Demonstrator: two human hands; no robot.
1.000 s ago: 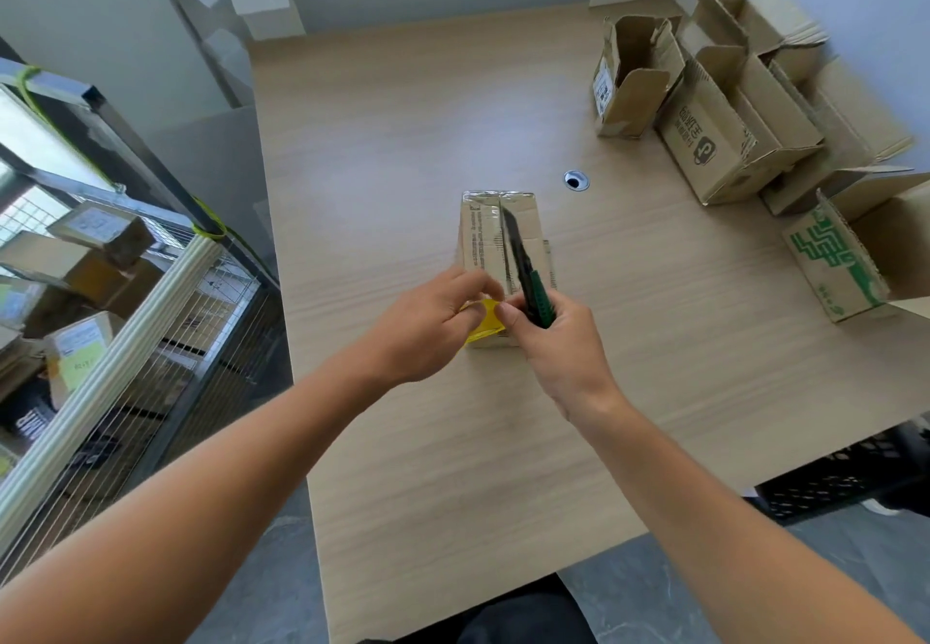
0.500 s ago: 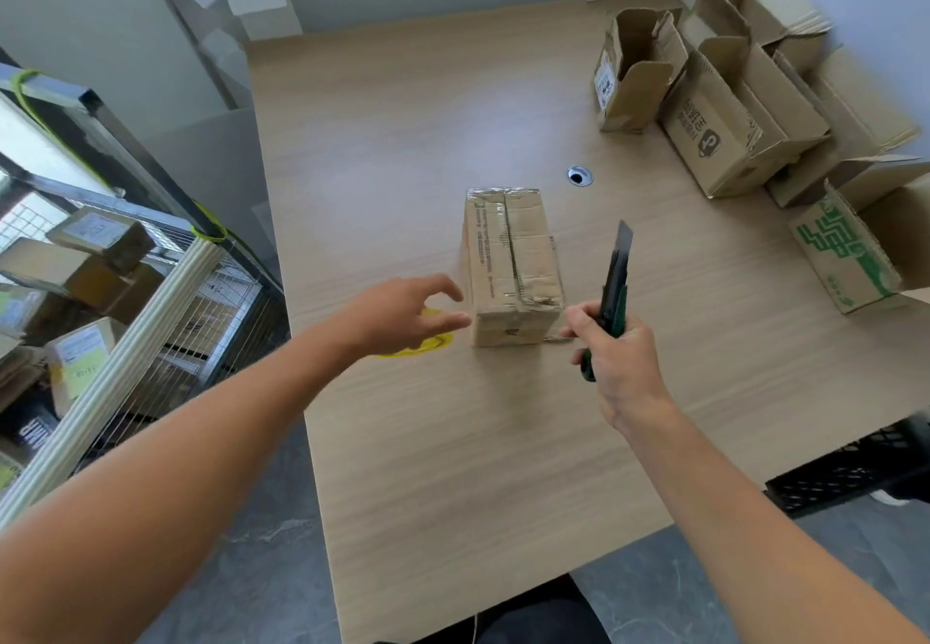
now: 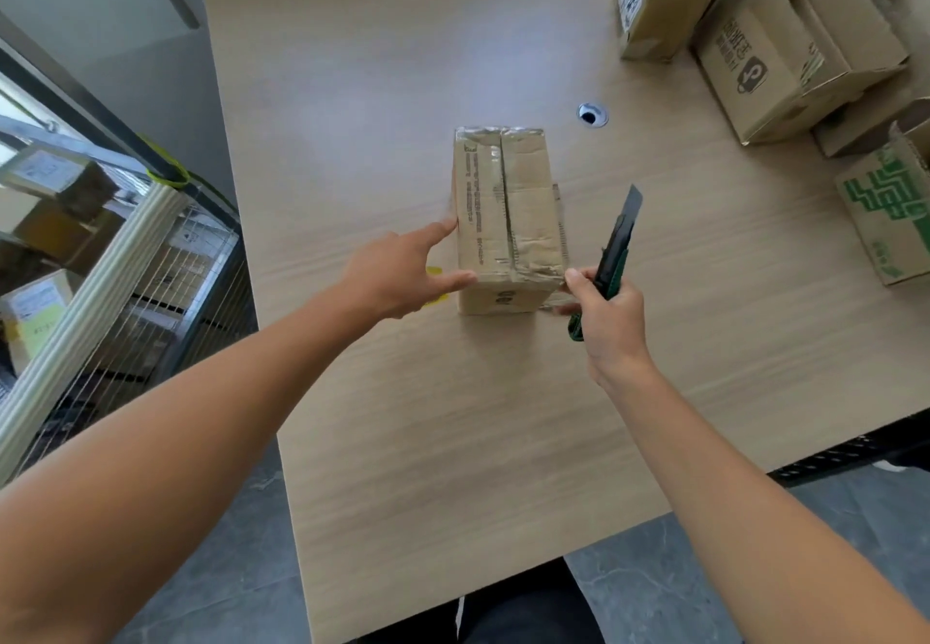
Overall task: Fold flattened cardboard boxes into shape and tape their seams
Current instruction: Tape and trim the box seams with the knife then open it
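Cardboard box (image 3: 508, 220), folded up and taped along its top seam, stands near the middle of the table (image 3: 453, 442), between a person's two hands. The left hand (image 3: 397, 276) reaches in with fingers spread and straight, forefinger and thumb touching the box's left side and holding nothing; a yellow object (image 3: 434, 271) lies mostly hidden beneath it. The right hand (image 3: 611, 321), just beside the box's near right corner, is curled round a green utility knife (image 3: 616, 250) with its blade out, pointing up and away. That bare blade looks the main hazard: a careless swing could slit the crumpled tape or catch the other hand, and a light box may skid when pushed. A wire rack (image 3: 166, 301) of parcels flanks the pale wood-grain tabletop at left; a cable grommet (image 3: 592, 114) and open cartons (image 3: 785, 49) lie to the right.
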